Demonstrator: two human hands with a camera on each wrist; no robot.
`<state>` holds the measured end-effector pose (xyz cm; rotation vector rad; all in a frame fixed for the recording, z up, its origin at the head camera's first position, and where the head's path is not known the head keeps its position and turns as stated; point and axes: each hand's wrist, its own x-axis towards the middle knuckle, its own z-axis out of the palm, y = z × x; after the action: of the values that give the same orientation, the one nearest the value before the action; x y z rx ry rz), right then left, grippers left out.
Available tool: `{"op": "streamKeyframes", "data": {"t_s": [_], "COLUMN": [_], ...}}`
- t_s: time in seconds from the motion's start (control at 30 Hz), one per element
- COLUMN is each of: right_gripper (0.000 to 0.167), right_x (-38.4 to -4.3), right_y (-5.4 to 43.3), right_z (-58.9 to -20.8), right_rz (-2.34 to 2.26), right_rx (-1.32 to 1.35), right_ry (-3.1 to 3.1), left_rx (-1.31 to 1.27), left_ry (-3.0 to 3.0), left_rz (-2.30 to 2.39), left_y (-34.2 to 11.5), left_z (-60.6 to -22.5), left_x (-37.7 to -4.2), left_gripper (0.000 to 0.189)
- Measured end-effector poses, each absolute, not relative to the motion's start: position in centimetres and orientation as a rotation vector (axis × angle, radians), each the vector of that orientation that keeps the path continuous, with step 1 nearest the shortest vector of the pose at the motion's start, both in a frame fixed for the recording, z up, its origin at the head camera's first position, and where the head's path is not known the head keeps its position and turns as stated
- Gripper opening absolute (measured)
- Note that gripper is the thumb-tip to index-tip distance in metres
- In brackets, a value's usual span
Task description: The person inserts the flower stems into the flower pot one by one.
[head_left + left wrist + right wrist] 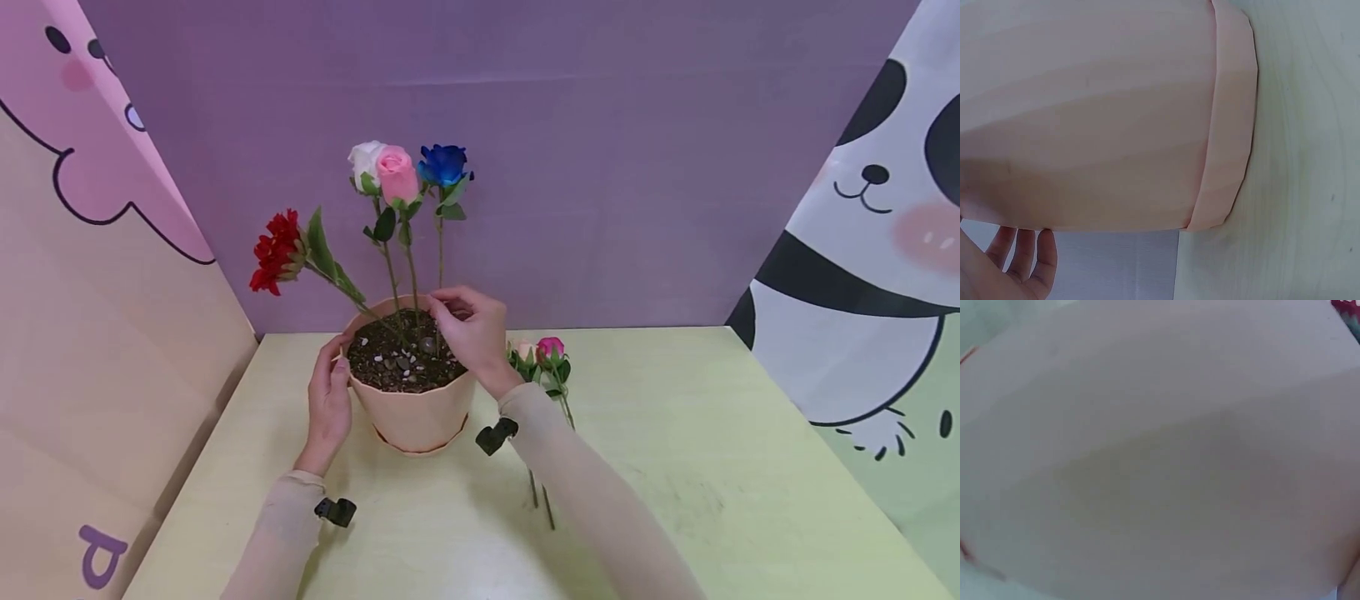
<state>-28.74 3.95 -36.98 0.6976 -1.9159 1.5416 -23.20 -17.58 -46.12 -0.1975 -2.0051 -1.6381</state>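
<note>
A pale pink flowerpot (412, 417) full of dark soil (397, 367) with small pebbles stands on its saucer. My left hand (330, 400) holds the pot's left side at the rim; in the left wrist view its fingers (1045, 259) bend against the wall. At the back right of the rim, my right hand (476, 329) pinches the stem of a blue rose (443, 165), whose lower end goes down toward the soil. A white rose (366, 162) and a pink rose (397, 175) stand upright in the pot. Leaning far left is a red flower (277, 252).
Right of the pot, a magenta rose (551, 347) and a pale pink rose (525, 351) lie on the table (675, 467), their stems partly under my right forearm. A purple panel (600, 208) rises behind the table, with printed panels at both sides.
</note>
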Motion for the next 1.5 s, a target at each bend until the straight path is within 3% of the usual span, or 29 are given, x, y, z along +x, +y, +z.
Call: {"op": "streamKeyframes", "data": {"t_s": [0.2,0.5,0.67,1.17,1.5], "right_gripper": [0.008,0.022,0.02,0.033,0.046], "right_x": [-28.1,-28.0,-28.6,-27.6,-27.8], "right_y": [5.2,8.7,12.0,22.1,25.7], "right_z": [-37.3,-38.3,-38.8,-45.6,-46.6], "right_rz": [1.486,1.637,1.631,1.513,1.452], "right_rx": [0.77,0.583,0.457,0.013,-0.067], "right_ry": [-1.922,-1.828,-1.829,-2.502,-2.939], "left_rx": [-0.199,-0.194,-0.187,-0.171,-0.195], "left_ry": [-2.021,-2.016,-2.015,-2.026,-2.001], "left_rz": [-1.631,-1.636,-1.62,-1.567,-1.616], "left_y": [-17.6,-17.7,-17.6,-17.7,-17.6], "left_z": [-45.8,-46.0,-45.8,-46.2,-46.2], "left_x": [-23.4,-23.3,-23.3,-23.1,-23.3], "left_gripper": [0.045,0.044,0.043,0.044,0.044]}}
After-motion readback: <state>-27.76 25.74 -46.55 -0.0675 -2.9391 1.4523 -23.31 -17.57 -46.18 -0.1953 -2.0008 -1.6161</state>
